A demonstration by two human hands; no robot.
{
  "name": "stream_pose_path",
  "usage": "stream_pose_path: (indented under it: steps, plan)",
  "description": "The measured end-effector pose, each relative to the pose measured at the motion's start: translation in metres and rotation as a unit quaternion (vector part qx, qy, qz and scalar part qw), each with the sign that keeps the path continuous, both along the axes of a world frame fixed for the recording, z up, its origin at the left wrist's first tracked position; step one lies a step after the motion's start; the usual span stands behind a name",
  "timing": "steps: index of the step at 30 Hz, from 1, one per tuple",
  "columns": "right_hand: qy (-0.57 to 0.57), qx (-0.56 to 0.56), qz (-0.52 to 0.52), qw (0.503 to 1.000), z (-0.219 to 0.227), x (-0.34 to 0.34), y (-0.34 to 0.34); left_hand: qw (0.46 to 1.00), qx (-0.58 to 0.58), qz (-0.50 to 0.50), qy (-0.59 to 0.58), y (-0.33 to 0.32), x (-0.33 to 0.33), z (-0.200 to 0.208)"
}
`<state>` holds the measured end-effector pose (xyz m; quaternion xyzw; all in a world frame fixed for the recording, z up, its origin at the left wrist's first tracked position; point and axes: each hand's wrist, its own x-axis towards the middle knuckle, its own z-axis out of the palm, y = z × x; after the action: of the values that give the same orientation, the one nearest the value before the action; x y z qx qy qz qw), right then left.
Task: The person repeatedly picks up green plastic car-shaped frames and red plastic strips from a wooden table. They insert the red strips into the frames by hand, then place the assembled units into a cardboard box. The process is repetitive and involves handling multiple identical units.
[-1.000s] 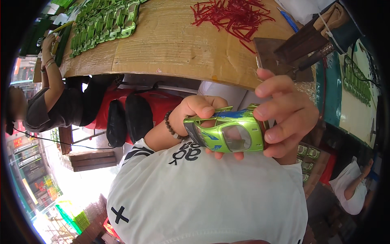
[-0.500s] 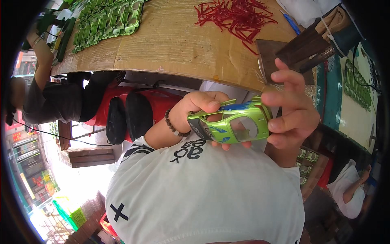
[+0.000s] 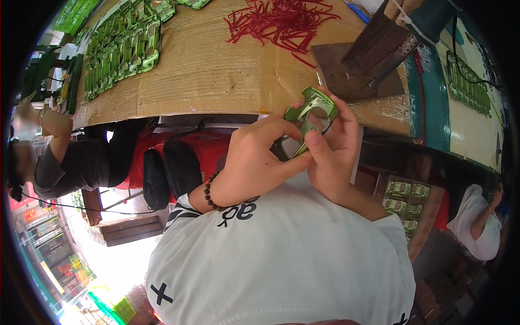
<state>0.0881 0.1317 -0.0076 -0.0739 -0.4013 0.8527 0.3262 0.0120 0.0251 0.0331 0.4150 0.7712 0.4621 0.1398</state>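
Note:
A shiny green toy car body shell (image 3: 311,100) is held between my two hands, just off the table's near edge. It stands tilted, its far end up and window openings showing. My left hand (image 3: 254,154), with a dark bead bracelet at the wrist, closes around its left and lower part and hides much of it. My right hand (image 3: 336,154) grips the right side, thumb on the near side and fingers behind.
Rows of green shells (image 3: 122,51) lie on the cardboard-covered table (image 3: 200,81). Red plastic strips (image 3: 281,21) are heaped nearby. A heat-gun-like tool (image 3: 398,51) rests over a dark plate (image 3: 357,70). A tray of shells (image 3: 401,203) sits low right; other people sit left and right.
The car shell has turned from lying lengthwise to standing up, end away from me. My right hand has moved left and closed on it; my left hand has shifted its grip around it.

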Motion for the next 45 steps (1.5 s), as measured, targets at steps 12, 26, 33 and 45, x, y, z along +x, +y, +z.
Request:
stream_pose_path:
  steps: [12, 26, 33, 45]
  plan:
    - [0.126, -0.525, 0.241, 0.807, 0.006, 0.021, 0.067, 0.937, 0.196, -0.029, -0.289, 0.030, -0.026, 0.000]
    - [0.161, -0.513, 0.349, 0.767, 0.012, 0.014, 0.087, 0.848, 0.332, -0.225, -0.346, 0.069, -0.044, -0.036]
    - [0.175, -0.521, 0.373, 0.748, 0.008, 0.016, 0.093, 0.843, 0.328, -0.234, -0.357, 0.068, -0.040, -0.031]
    - [0.157, -0.528, 0.369, 0.749, 0.000, 0.024, 0.098, 0.859, 0.301, -0.268, -0.316, 0.067, -0.041, -0.030]
